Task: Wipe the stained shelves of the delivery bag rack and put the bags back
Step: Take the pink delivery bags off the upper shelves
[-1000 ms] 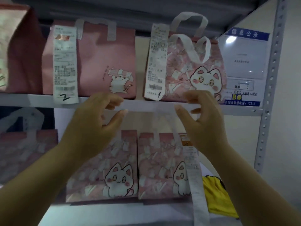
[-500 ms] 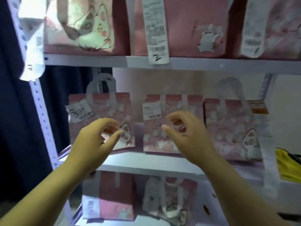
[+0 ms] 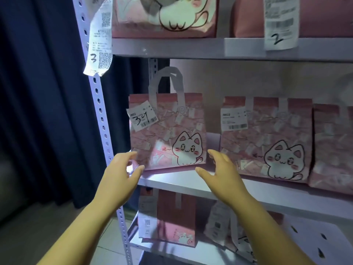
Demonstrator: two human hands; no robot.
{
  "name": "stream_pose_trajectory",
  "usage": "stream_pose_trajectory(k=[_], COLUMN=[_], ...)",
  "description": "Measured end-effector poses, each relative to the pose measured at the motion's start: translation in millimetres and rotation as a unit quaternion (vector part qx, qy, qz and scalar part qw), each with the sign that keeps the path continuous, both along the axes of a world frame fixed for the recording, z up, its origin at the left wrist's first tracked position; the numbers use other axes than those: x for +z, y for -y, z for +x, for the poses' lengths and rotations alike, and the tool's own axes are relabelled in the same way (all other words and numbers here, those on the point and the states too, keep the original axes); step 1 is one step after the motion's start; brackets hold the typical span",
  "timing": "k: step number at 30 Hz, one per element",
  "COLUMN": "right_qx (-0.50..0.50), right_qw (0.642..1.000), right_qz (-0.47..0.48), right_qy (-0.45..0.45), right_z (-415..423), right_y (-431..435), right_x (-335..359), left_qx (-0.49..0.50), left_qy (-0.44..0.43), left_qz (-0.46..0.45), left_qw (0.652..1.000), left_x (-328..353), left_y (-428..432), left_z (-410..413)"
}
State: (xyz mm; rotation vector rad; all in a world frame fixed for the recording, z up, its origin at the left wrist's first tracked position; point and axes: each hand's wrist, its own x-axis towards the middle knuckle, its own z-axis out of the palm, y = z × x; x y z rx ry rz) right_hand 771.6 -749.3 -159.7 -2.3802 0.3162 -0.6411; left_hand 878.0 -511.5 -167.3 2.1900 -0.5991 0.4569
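A pink cat-print delivery bag with a label marked 34 stands at the left end of the middle shelf of the grey metal rack. My left hand is open at the bag's lower left corner, fingers spread, close to it. At the lower right corner, my right hand is open too, fingers near the bag's side. Neither hand grips the bag. A second cat-print bag stands to the right on the same shelf.
More pink bags with long receipts sit on the upper shelf and the lower shelf. The perforated rack post runs down the left. A dark blue curtain hangs beyond it. A third bag is at the right edge.
The view has swung down and left from the top shelf to the middle shelf. Both hands have come forward and now flank the leftmost bag.
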Motion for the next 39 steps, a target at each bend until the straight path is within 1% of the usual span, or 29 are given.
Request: stream_pose_trajectory(k=[3, 5, 9, 11, 15, 18, 24, 27, 30, 33, 37, 39], right_qx=[-0.013, -0.016, -0.015, -0.008, 0.022, 0.022, 0.010, -0.002, -0.028, -0.050, -0.064, -0.078], right_qw=[1.000, 0.999, 0.999, 0.999, 1.000, 0.999, 0.999, 0.998, 0.997, 0.993, 0.986, 0.983], right_qz=[-0.007, -0.019, -0.007, -0.007, 0.001, 0.015, 0.030, 0.039, 0.054, 0.061, 0.066, 0.084], right_qy=[-0.015, -0.023, -0.049, -0.030, 0.020, 0.043, 0.039, 0.039, 0.057, 0.083, 0.137, 0.146], right_z=[22.7, 37.7, 65.4, 75.7, 89.0, 90.7, 87.3, 84.1, 76.8, 61.9, 31.6, 13.5], right_y=[9.8, 16.7, 28.3, 32.9, 38.2, 37.7, 33.7, 32.8, 32.0, 30.8, 32.1, 36.1], right_x=[-5.4, -6.5, -8.7, -9.7, -7.3, -5.2, -5.6, -2.4, -0.5, 1.1, 4.1, 2.8], left_qx=[0.001, 0.020, 0.060, 0.069, 0.092, 0.101, 0.091, 0.079, 0.079, 0.078, 0.029, -0.006], left_qy=[0.000, -0.008, -0.033, -0.038, -0.078, -0.078, -0.080, -0.066, -0.012, 0.042, 0.059, 0.054], left_qz=[-0.026, -0.043, -0.029, -0.015, 0.002, -0.004, -0.008, -0.019, -0.047, -0.039, -0.069, -0.079], left_qw=[1.000, 0.999, 0.997, 0.997, 0.993, 0.992, 0.993, 0.995, 0.996, 0.995, 0.995, 0.995], left_x=[-2.5, -3.1, -0.8, 0.9, -2.4, -2.6, 1.0, 2.4, 3.4, 8.6, 16.8, 18.1], left_y=[9.6, 16.1, 28.2, 33.1, 39.0, 41.3, 34.7, 33.3, 30.5, 27.6, 31.5, 38.8], left_z=[13.5, 19.8, 34.4, 40.7, 48.3, 50.0, 59.1, 56.9, 49.6, 40.2, 19.8, 8.8])
